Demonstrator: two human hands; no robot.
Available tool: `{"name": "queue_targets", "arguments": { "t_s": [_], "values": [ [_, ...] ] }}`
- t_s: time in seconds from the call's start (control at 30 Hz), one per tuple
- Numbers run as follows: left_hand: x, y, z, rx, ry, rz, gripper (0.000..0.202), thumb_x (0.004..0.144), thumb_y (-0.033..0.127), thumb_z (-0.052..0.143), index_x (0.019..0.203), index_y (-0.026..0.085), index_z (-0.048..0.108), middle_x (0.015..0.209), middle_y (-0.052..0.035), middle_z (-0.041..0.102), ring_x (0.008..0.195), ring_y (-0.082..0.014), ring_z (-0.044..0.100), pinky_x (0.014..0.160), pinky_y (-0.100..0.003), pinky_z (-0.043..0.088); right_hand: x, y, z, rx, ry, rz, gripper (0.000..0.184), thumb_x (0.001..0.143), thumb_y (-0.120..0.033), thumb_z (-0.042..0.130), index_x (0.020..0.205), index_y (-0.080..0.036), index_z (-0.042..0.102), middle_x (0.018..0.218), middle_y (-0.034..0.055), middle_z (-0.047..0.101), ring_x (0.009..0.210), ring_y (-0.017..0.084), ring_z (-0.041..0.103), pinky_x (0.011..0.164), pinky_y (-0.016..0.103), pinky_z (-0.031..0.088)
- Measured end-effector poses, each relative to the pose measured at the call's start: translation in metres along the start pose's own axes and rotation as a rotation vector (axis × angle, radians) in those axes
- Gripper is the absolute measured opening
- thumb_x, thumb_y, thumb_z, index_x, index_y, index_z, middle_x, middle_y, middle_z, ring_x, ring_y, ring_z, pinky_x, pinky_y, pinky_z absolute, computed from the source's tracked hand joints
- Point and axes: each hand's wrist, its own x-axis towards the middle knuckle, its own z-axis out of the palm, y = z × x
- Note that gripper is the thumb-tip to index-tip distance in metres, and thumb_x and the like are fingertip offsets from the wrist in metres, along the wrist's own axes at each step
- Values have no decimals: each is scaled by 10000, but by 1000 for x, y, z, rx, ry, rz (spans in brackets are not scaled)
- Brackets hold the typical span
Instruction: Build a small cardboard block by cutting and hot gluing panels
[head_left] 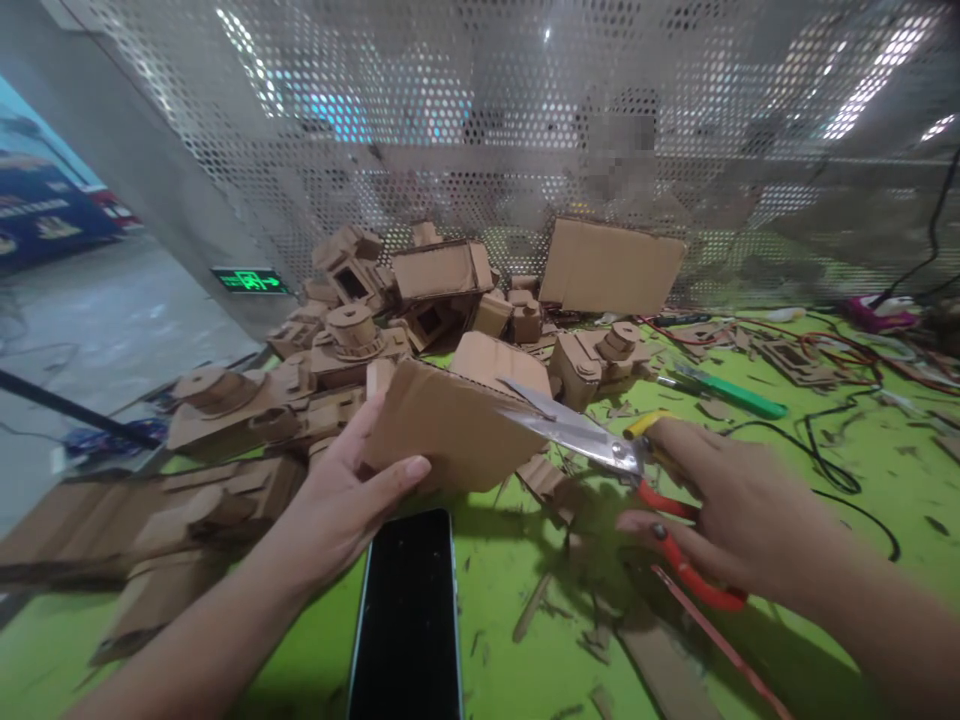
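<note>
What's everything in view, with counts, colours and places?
Cardboard piece: one, brown, centre
Scissors: one, red and yellow handles, right of centre
Phone: one, black, front centre
Cardboard models: many, brown, back and left
Cardboard panel: one, brown, back
Tool: one, green handle, right
Cables: several, black and red, right
Strip: one, pinkish red, front right
Scraps: many, brown, scattered
Table: one, green, beneath
Perforated screen: one, grey, behind
Exit sign: one, green, left
Left hand: one, gripping cardboard piece
Right hand: one, holding scissors
</note>
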Motion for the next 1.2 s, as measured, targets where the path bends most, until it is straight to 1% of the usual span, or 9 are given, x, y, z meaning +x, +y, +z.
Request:
{"name": "queue_targets", "arguments": {
  "t_s": [0.07,0.17,0.33,0.43,0.6,0.8,0.93,1.03,1.2],
  "values": [
    [0,-1,-2,37,-2,7,937,762,331,1011,1597,382,587,1373,-9,813,1292,-263,755,999,-210,651,0,3,2,-40,34,-14,535,1039,-766,507,1055,-232,515,683,-50,540,456,171,526,466,274,333],
    [0,-1,-1,47,-4,14,990,762,342,1008,1636,360,543,1444,-33,783,1397,-307,694,1091,-264,622,2,5,4,-16,68,-36,551,1042,-778,491,1008,-229,530,622,-76,488,437,158,514,467,263,349],
    [-2,3,7,13,7,-29,982,748,361,1013,1620,358,560,1484,-26,761,1463,-321,639,1139,-276,591,2,7,6,-15,142,-61,545,1070,-753,461,955,-229,562,581,-76,466,435,156,514,457,264,320],
    [-3,3,6,8,-10,-26,963,753,377,1007,1610,365,568,1446,-26,779,1445,-326,651,1122,-283,604,1,6,5,13,104,-34,520,1060,-751,488,960,-243,541,577,-80,464,433,160,486,473,272,315],
    [-3,0,0,113,-43,-12,982,729,373,1020,1601,340,569,1440,-54,777,1415,-353,670,1084,-297,623,2,-1,4,83,-20,20,465,1025,-714,577,1008,-257,493,690,-30,594,508,187,548,507,275,342],
    [-4,0,2,160,-40,39,898,769,382,994,1571,363,590,1504,-31,732,1406,-328,670,1039,-250,622,-1,0,3,-71,70,0,520,1026,-762,534,987,-244,525,617,-61,498,456,190,521,493,283,300],
    [-3,-1,5,82,-61,-5,930,772,373,994,1594,349,560,1499,-47,733,1433,-337,649,1056,-271,622,-2,4,4,-91,120,-46,467,1048,-693,550,925,-244,528,591,-64,501,430,182,544,483,282,313],
    [-2,-3,4,57,-66,-18,937,790,370,983,1612,339,536,1506,-54,728,1450,-333,634,1046,-255,619,0,5,6,-110,141,-49,441,1052,-662,559,889,-254,513,588,-63,505,421,171,516,479,279,313],
    [-2,-2,1,181,-96,26,896,813,394,961,1601,371,535,1570,-25,681,1439,-309,639,1028,-212,604,3,0,5,11,11,14,421,1036,-659,584,989,-247,516,670,-37,583,483,182,542,502,274,338]
  ]
}}
